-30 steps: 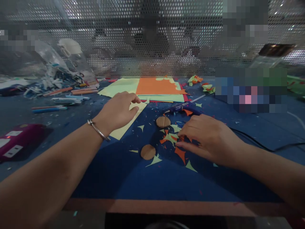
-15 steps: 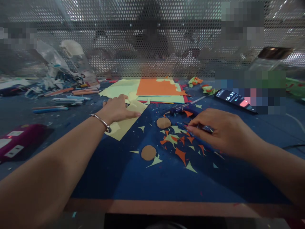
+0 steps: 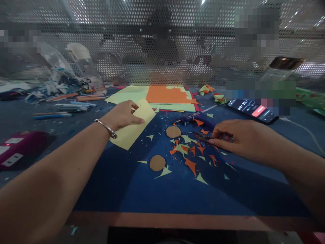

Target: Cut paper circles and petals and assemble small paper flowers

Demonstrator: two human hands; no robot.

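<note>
My left hand (image 3: 127, 115) grips a sheet of pale yellow paper (image 3: 132, 130) near its upper left edge, thumb lying over the paper. On the right, my right hand (image 3: 228, 135) is closed on the handles of small scissors (image 3: 201, 136), whose dark blades point left just above the blue table. Between the hands lie two brown discs, a far one (image 3: 173, 131) and a near one (image 3: 157, 163). Orange scraps (image 3: 191, 166) and pale green scraps (image 3: 202, 178) are scattered beside them and under the scissors.
A blue glue gun (image 3: 191, 117) lies beyond the scissors. Orange paper (image 3: 167, 95) tops a stack of sheets at the back. A phone (image 3: 251, 110) sits at right, pens (image 3: 53, 115) and a purple box (image 3: 22, 147) at left. A perforated metal panel (image 3: 162, 51) stands behind.
My right hand has shifted slightly right, and the scissors show more clearly. My left fingers have closed on the yellow paper, whose upper end now shows in front of them.
</note>
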